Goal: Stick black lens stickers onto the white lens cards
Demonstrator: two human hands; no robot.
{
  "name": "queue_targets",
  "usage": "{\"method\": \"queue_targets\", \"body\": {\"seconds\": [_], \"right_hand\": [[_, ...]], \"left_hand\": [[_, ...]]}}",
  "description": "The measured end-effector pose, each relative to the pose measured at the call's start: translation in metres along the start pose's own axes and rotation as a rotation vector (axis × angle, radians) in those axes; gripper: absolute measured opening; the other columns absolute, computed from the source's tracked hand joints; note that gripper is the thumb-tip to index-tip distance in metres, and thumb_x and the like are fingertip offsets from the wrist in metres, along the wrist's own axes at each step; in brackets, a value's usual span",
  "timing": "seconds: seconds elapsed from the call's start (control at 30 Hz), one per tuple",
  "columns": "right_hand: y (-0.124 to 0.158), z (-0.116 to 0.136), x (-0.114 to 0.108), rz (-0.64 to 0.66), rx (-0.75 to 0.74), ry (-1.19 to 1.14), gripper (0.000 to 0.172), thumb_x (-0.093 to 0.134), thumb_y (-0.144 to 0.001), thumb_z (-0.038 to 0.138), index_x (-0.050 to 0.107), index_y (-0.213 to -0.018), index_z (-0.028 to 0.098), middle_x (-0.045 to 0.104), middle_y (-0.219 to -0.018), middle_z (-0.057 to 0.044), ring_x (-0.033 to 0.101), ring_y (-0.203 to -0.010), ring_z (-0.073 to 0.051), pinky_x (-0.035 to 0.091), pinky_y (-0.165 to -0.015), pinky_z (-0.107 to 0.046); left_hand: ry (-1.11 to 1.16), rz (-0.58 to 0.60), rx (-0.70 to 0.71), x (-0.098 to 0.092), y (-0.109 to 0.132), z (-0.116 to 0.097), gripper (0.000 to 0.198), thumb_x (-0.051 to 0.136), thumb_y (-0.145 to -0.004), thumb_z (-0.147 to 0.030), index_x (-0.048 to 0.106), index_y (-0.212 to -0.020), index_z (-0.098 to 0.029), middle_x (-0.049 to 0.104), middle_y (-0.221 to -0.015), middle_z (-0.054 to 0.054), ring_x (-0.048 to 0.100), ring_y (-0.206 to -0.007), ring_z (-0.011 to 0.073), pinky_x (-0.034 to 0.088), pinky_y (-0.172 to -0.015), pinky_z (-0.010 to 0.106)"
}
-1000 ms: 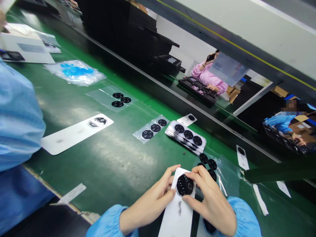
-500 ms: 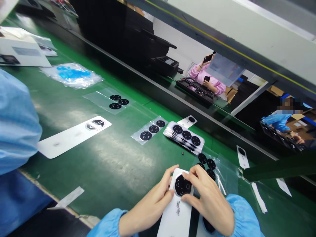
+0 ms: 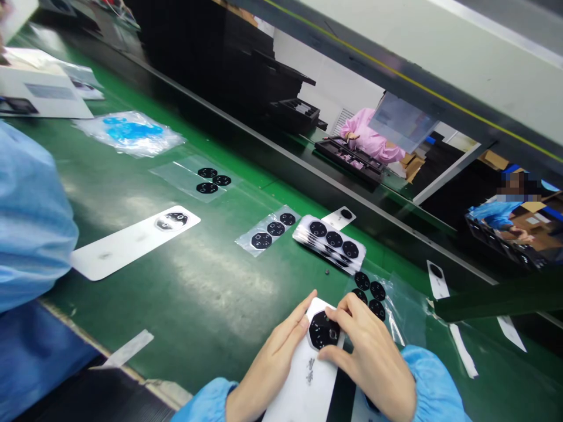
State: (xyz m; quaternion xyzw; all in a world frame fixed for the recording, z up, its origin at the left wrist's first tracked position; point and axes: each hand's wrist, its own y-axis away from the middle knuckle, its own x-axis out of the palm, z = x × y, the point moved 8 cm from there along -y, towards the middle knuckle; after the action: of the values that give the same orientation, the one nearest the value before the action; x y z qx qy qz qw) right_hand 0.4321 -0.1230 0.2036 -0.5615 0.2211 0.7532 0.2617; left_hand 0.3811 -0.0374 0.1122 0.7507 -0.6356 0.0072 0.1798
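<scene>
A white phone back panel [image 3: 299, 384] with dark lettering lies under my hands at the bottom of the view. At its top end is a black octagonal camera sticker [image 3: 324, 330] with small markings. My left hand [image 3: 275, 354] holds the panel's left edge, fingers straight and close together, thumb beside them. My right hand [image 3: 367, 346] curls over the right side, with its index finger and thumb at the sticker's upper and lower right edges. Part of another panel beneath my right hand is mostly hidden. Behind it, several black octagonal stickers [image 3: 377, 291] lie on clear film.
A stack of white panels [image 3: 329, 243] stands ahead, with a sticker sheet [image 3: 275, 229] left of it. Farther left lie a larger white panel [image 3: 132, 245] and a plastic bag [image 3: 132, 133]. A neighbour's blue sleeve [image 3: 33, 217] fills the left edge. A green bar [image 3: 497, 302] juts in from the right.
My left thumb has drawn back from the panel's face toward its left edge, and the left fingers lie straighter. My right thumb has shifted slightly left along the sticker's lower edge.
</scene>
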Motion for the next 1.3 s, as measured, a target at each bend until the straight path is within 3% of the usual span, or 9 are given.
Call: {"method": "queue_targets", "body": {"seconds": [0.23, 0.37, 0.47, 0.57, 0.63, 0.73, 0.87, 1.0, 1.3], "right_hand": [[0.001, 0.003, 0.004, 0.036, 0.018, 0.006, 0.035, 0.074, -0.068, 0.007, 0.055, -0.095, 0.018, 0.051, -0.088, -0.003, 0.056, -0.082, -0.022, 0.054, -0.067, -0.038], [0.002, 0.002, 0.005, 0.044, 0.019, 0.011, 0.034, 0.074, -0.068, 0.006, 0.055, -0.095, 0.017, 0.051, -0.089, -0.004, 0.056, -0.084, -0.023, 0.054, -0.068, -0.040], [0.003, 0.000, 0.003, 0.041, 0.023, 0.015, 0.033, 0.074, -0.069, 0.006, 0.056, -0.095, 0.016, 0.051, -0.089, -0.004, 0.056, -0.083, -0.023, 0.054, -0.067, -0.040], [0.003, -0.001, 0.001, 0.039, 0.023, 0.006, 0.032, 0.072, -0.070, 0.005, 0.056, -0.095, 0.016, 0.051, -0.088, -0.004, 0.056, -0.081, -0.022, 0.054, -0.066, -0.040], [0.003, 0.000, 0.001, 0.037, 0.020, 0.000, 0.031, 0.072, -0.070, 0.006, 0.056, -0.094, 0.017, 0.051, -0.087, -0.003, 0.056, -0.080, -0.021, 0.054, -0.066, -0.039], [0.002, 0.001, 0.001, 0.041, 0.023, 0.002, 0.031, 0.073, -0.070, 0.006, 0.056, -0.094, 0.017, 0.051, -0.088, -0.003, 0.056, -0.081, -0.021, 0.054, -0.067, -0.038], [0.001, 0.003, 0.004, 0.053, 0.026, 0.004, 0.033, 0.073, -0.069, 0.005, 0.056, -0.095, 0.017, 0.052, -0.089, -0.004, 0.056, -0.084, -0.022, 0.054, -0.069, -0.039], [0.002, 0.005, 0.006, 0.055, 0.025, -0.011, 0.033, 0.075, -0.068, 0.007, 0.057, -0.095, 0.017, 0.052, -0.090, -0.004, 0.056, -0.085, -0.023, 0.054, -0.070, -0.040], [0.001, 0.004, 0.006, 0.046, 0.019, -0.002, 0.033, 0.074, -0.069, 0.008, 0.056, -0.095, 0.017, 0.051, -0.088, -0.003, 0.056, -0.082, -0.022, 0.054, -0.068, -0.040]], "left_hand": [[-0.094, 0.045, 0.067, 0.003, -0.002, -0.001, 0.056, 0.040, -0.092, -0.048, 0.034, -0.142, -0.024, 0.036, -0.149, 0.002, 0.030, -0.137, 0.0255, 0.017, -0.116, 0.042], [-0.144, 0.088, 0.097, 0.004, 0.001, -0.002, 0.057, 0.037, -0.093, -0.046, 0.026, -0.145, -0.025, 0.032, -0.151, 0.000, 0.026, -0.139, 0.0247, 0.018, -0.116, 0.039], [-0.194, 0.163, 0.094, 0.004, 0.005, -0.003, 0.060, 0.035, -0.094, -0.043, 0.015, -0.148, -0.024, 0.021, -0.155, -0.001, 0.020, -0.141, 0.0232, 0.015, -0.116, 0.037], [-0.213, 0.263, 0.092, 0.006, 0.008, -0.005, 0.065, 0.038, -0.094, -0.042, 0.006, -0.148, -0.025, 0.020, -0.155, 0.000, 0.025, -0.139, 0.0236, 0.018, -0.115, 0.038], [-0.201, 0.269, 0.090, 0.007, 0.008, -0.007, 0.064, 0.038, -0.094, -0.041, 0.009, -0.148, -0.025, 0.024, -0.154, 0.001, 0.029, -0.137, 0.0236, 0.021, -0.114, 0.038], [-0.199, 0.164, 0.106, 0.003, 0.004, -0.011, 0.055, 0.038, -0.094, -0.041, 0.025, -0.144, -0.025, 0.039, -0.147, 0.003, 0.037, -0.132, 0.0234, 0.027, -0.110, 0.036], [-0.209, 0.087, 0.150, 0.006, 0.002, -0.016, 0.040, 0.035, -0.095, -0.040, 0.039, -0.130, -0.022, 0.066, -0.113, 0.004, 0.061, -0.099, 0.0202, 0.044, -0.089, 0.031], [-0.290, 0.008, 0.186, 0.002, 0.001, -0.020, 0.033, 0.029, -0.096, -0.041, 0.044, -0.119, -0.022, 0.067, -0.089, 0.000, 0.061, -0.079, 0.0175, 0.045, -0.074, 0.028], [-0.240, 0.037, 0.142, -0.001, 0.001, -0.014, 0.041, 0.032, -0.095, -0.039, 0.040, -0.132, -0.023, 0.067, -0.106, 0.002, 0.057, -0.107, 0.0216, 0.044, -0.089, 0.030]]}}
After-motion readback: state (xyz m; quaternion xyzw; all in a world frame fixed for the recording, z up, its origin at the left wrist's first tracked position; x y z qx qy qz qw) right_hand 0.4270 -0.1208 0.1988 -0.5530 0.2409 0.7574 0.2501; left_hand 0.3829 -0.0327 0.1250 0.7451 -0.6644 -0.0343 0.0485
